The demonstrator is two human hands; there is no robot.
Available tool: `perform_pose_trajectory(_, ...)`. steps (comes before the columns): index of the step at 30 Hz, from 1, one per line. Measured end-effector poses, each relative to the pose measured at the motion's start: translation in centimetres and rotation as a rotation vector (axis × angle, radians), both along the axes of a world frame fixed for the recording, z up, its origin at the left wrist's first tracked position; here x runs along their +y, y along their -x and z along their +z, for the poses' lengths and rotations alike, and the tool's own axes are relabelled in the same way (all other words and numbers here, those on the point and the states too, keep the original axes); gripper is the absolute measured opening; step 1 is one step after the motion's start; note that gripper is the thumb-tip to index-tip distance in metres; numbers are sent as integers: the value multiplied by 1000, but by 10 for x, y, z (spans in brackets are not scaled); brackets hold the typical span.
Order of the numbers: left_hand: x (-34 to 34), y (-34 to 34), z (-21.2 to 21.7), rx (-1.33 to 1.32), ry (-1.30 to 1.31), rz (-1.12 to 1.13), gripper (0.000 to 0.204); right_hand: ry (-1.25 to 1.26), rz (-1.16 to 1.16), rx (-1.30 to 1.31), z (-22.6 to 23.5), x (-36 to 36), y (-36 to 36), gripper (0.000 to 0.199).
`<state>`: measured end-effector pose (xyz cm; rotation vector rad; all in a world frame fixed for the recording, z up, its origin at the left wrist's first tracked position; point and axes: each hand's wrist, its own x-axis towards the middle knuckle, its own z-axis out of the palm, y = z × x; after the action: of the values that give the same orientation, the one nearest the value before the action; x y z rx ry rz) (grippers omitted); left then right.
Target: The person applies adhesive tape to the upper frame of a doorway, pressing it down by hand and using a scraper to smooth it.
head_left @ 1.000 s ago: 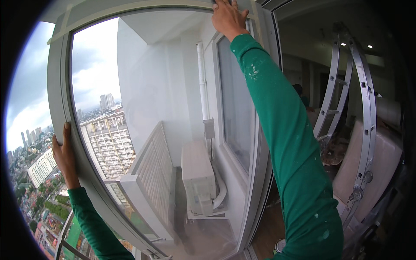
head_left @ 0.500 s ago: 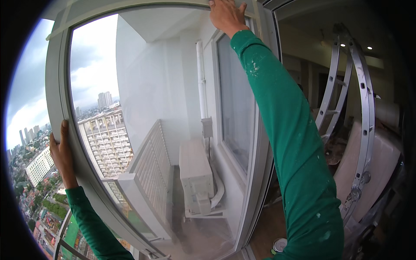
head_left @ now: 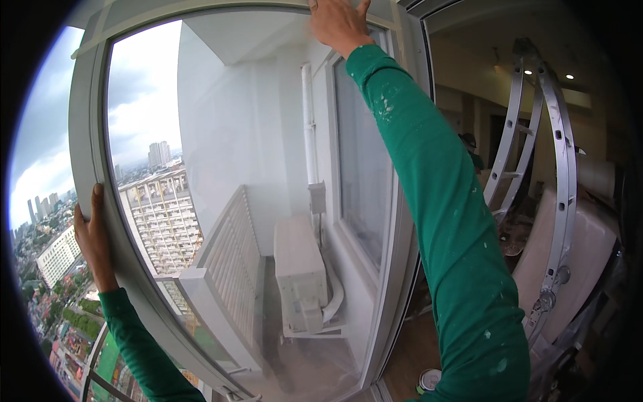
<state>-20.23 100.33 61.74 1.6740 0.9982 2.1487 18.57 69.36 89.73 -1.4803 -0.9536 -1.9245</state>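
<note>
A tall glass panel in a light grey frame fills the middle of the view. My left hand grips the frame's left upright, one digit along its face and another at the outer edge. Up at the frame's top rail, my right hand lies against it with fingers apart; the view's upper edge cuts off some fingertips. Pale tape runs along the top rail and crosses the upper left corner. Both green sleeves carry paint specks, clearest on the right one.
Through the glass stand an outdoor air-conditioner unit and a white slatted railing. To the right, indoors, are an aluminium ladder, a paint can on the floor and another person. City buildings lie far below at left.
My right hand has slid left along the top rail. My left hand keeps its place on the upright. The other person has come partly into sight behind my right arm.
</note>
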Motion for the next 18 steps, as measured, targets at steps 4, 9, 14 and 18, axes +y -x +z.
perform_pose_trajectory(4,3,-4,-2,-4,-3,33,119,-57,-37,185,4,-5,8,50)
perform_pose_trajectory(9,13,1,-3,-11,-5,65,118,77,133,-62,-2,30,22,53)
perform_pose_trajectory(14,9,-20,4,0,-12,36,117,-72,213,106,37,-37,-80,52)
perform_pose_trajectory(18,12,0,-6,-17,18,96,115,-12,162,231,16,-4,-10,53)
